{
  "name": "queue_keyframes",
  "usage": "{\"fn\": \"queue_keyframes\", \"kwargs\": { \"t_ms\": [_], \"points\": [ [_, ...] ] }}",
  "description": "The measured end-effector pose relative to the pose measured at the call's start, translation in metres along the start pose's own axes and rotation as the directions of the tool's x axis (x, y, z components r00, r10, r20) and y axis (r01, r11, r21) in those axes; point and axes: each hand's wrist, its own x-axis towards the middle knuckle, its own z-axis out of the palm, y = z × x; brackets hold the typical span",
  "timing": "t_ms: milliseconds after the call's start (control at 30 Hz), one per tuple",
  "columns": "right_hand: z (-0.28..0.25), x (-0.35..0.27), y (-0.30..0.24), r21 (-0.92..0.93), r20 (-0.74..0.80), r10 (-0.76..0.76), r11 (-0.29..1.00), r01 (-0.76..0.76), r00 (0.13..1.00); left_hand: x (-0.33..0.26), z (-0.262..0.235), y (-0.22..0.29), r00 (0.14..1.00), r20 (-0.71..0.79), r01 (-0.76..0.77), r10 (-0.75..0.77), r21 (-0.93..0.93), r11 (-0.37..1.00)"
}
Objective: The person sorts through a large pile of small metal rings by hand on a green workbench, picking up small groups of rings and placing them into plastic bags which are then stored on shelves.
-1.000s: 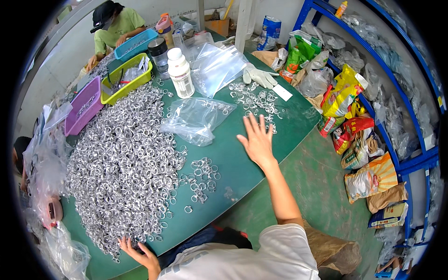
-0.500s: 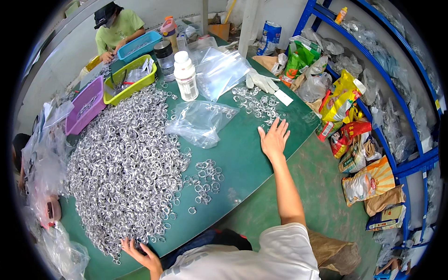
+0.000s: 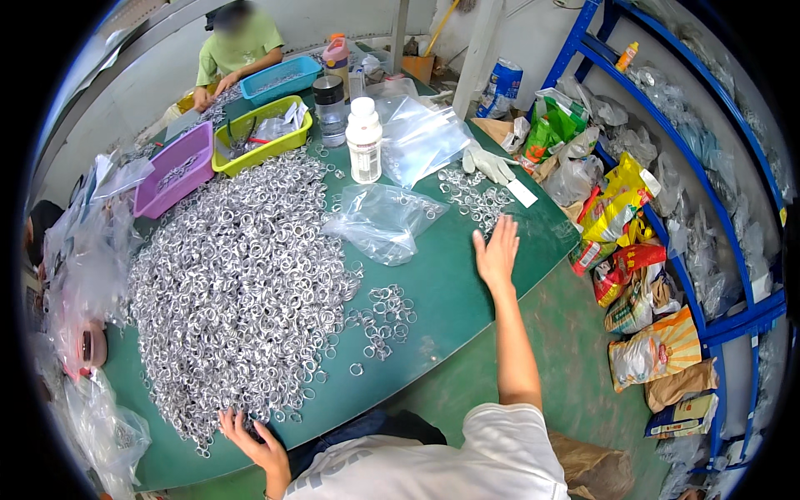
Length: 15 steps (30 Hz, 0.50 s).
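Note:
A big heap of silvery metal rings covers the left part of the green table. My left hand lies at the heap's near edge, its fingers spread against the rings. Over at the right, my right hand rests with fingers stretched out, close to a small far-right group of rings. Neither hand holds anything that I can see. Another small cluster of rings lies between the heap and the table's near edge. A clear plastic bag with a few rings lies beyond it.
Behind the heap stand purple, lime-green and blue baskets. A white bottle, a dark-lidded jar and a glove occupy the far side. A co-worker sits opposite. Sacks and blue shelving line the right.
The view has shifted, so the table's things appear farther right. My right hand's fingers are closer together now, still by the small group of rings. My left hand stays at the heap's edge.

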Motion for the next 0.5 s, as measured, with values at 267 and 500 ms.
{"fn": "queue_keyframes", "kwargs": {
  "t_ms": [267, 500],
  "points": [
    [-0.007, -0.048, -0.029, -0.083, 0.180, -0.198, 0.973, 0.216, 0.964, -0.004, 0.004, -0.008, 1.000, -0.007, -0.010, 0.010, -0.039, 0.999],
    [-0.037, -0.102, -0.086, 0.119, -0.027, -0.359, 0.926, 0.360, 0.933, -0.001, 0.000, -0.002, 0.999, 0.015, -0.047, 0.048, -0.050, 0.998]
  ]
}}
